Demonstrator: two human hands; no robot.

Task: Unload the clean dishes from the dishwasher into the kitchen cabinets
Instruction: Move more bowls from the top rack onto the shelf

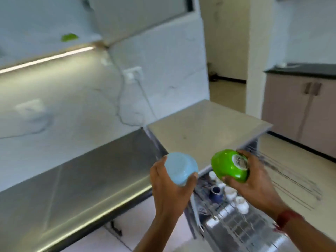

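The label on the green bowl is unreadable, and the dishwasher rack is blurred.

We see a steel tabletop along a marbled wall, a light strip glowing above it. On the wall sits a socket, a cable hanging from it.

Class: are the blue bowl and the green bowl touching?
Apart. The head view shows a plain gap between the blue bowl and the green bowl.
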